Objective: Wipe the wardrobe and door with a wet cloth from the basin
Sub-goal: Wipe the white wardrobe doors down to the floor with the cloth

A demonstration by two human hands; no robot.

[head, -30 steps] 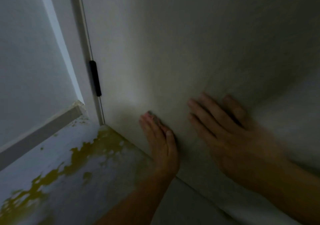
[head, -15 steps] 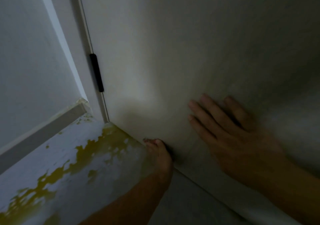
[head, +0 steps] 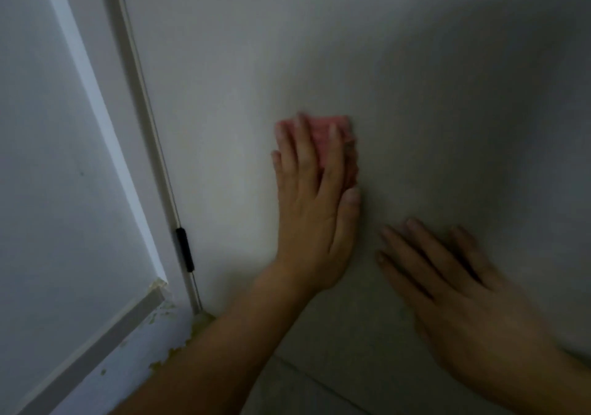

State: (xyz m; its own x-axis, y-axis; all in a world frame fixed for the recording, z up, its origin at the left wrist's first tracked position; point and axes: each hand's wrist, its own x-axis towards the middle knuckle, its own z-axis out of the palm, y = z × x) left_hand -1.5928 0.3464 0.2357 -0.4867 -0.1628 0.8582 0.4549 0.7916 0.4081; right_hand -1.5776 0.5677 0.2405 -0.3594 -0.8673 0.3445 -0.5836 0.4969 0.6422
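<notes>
A plain white door point(head: 399, 79) fills most of the view, hinged at its left edge. My left hand point(head: 311, 200) lies flat on its lower part, fingers pointing up, and presses a pink cloth point(head: 334, 133) against the surface; the cloth shows above and between the fingers. My right hand point(head: 447, 283) rests flat on the door lower down and to the right, fingers spread, with nothing in it. No basin or wardrobe is visible.
A black hinge point(head: 185, 249) sits on the door's left edge beside the white frame point(head: 96, 101). Below the frame, the wall's paint is chipped, with yellowish patches point(head: 166, 355). The door's bottom edge runs diagonally at the lower right. The scene is dim.
My left hand has swept from the door's bottom edge up the panel, and the pink cloth now shows under it. My right hand has stayed flat in place.
</notes>
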